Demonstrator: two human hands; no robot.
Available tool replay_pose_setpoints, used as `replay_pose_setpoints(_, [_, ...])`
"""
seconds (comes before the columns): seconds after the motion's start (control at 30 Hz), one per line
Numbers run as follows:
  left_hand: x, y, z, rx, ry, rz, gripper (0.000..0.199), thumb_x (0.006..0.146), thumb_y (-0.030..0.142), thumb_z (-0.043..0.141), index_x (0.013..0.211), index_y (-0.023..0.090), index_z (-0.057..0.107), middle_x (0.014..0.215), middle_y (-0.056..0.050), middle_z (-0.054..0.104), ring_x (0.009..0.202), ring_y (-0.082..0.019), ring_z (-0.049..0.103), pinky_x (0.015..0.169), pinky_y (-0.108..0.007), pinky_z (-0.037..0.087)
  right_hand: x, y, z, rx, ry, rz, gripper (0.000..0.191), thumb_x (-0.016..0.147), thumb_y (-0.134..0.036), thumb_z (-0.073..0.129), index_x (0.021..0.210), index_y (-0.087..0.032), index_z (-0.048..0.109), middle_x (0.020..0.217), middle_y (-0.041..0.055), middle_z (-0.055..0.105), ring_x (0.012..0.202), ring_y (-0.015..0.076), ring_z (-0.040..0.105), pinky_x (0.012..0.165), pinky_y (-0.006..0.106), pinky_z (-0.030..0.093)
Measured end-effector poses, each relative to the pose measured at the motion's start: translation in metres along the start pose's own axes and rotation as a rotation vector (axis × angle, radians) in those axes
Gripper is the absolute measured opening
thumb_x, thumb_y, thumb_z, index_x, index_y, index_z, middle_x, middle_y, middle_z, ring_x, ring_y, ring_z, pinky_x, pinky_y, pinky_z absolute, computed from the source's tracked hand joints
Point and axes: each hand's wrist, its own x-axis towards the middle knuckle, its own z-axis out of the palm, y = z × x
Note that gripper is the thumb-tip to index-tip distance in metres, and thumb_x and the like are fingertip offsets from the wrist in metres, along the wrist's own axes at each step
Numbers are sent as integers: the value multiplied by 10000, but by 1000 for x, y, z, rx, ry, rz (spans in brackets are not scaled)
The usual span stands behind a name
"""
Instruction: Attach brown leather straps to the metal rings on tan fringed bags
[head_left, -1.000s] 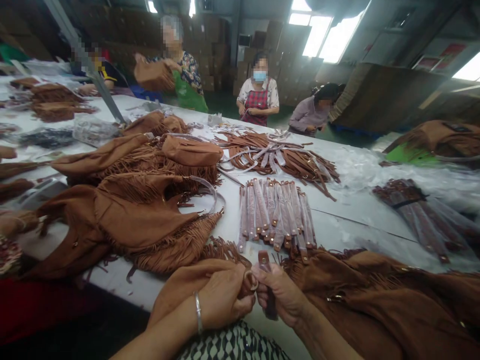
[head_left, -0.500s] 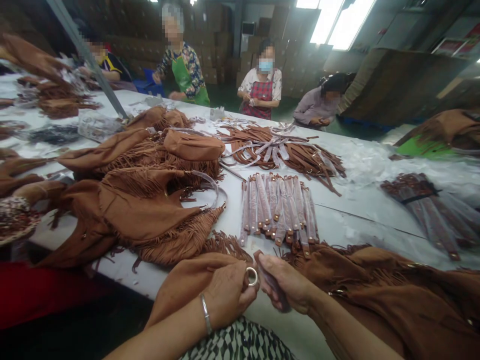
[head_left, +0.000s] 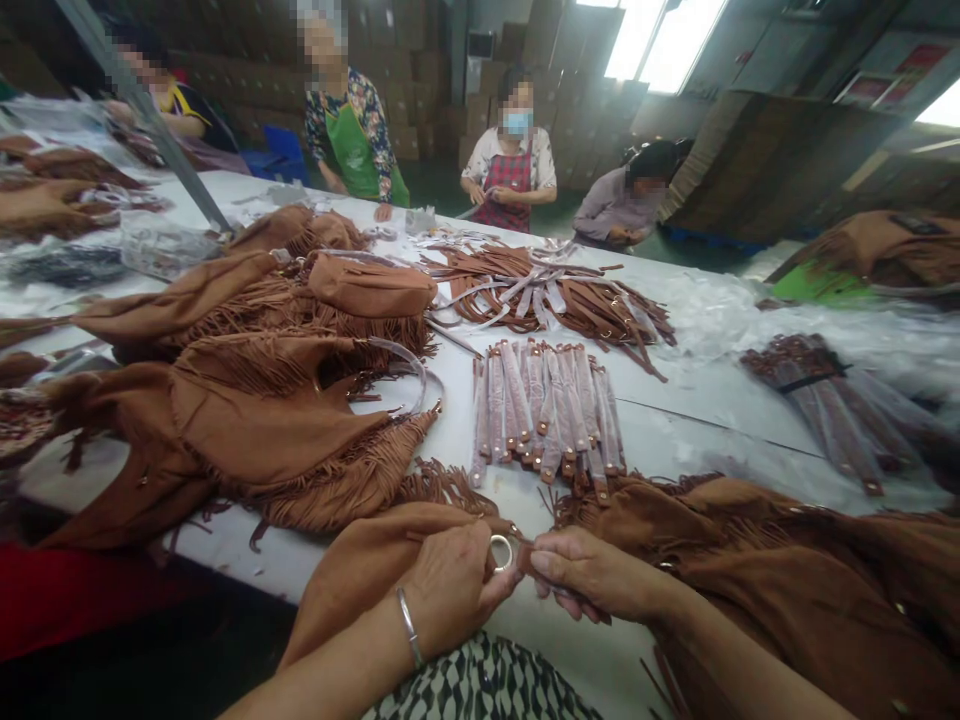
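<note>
My left hand (head_left: 456,572) is closed around a metal ring (head_left: 501,553), which stands out between thumb and forefinger. The ring is by the edge of a brown suede bag (head_left: 360,560) lying under that hand. Pinched in my right hand (head_left: 589,575) is a brown strap (head_left: 527,560), its end up against the ring and left fingertips. Whether the strap end passes through the ring, I cannot tell. Just beyond my hands, plastic-wrapped straps (head_left: 544,405) lie side by side on the white table (head_left: 645,425).
Fringed brown bags (head_left: 262,420) are heaped on the left, and another fringed bag (head_left: 780,570) lies at the right. Loose long straps (head_left: 525,285) form a pile farther back. A tied strap bundle (head_left: 825,400) is at the right. Several people work across the table.
My right hand has turned flatter and brought the strap end up to the ring in my left hand. The left hand has stayed almost in place. The view has shifted slightly.
</note>
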Motion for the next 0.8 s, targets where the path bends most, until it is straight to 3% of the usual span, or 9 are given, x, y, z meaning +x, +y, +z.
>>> replay_pose_setpoints(0.2, [-3, 6, 0, 146, -48, 14, 255, 828, 398, 412, 746, 175, 503, 699, -49, 604, 672, -218, 570, 599, -311, 382, -2, -6, -12, -124, -134, 68, 439, 809, -557, 450, 718, -138, 544, 423, -69, 405, 322, 35, 314, 316, 138, 258])
replay_pose_setpoints(0.4, [-6, 16, -2, 169, -110, 60, 197, 769, 332, 465, 739, 151, 536, 715, -82, 626, 676, -226, 589, 603, -310, 431, 5, -11, -15, -247, -227, 20, 323, 821, -408, 483, 657, -139, 554, 435, -62, 415, 363, 45, 361, 362, 144, 277])
replay_pose_setpoints(0.8, [-9, 18, 5, 171, -71, 40, 253, 772, 372, 463, 697, 151, 561, 656, -80, 634, 643, -234, 608, 595, -325, 456, 7, -10, -18, -272, -338, 50, 407, 816, -497, 489, 742, -123, 629, 486, -53, 441, 371, 37, 343, 353, 143, 284])
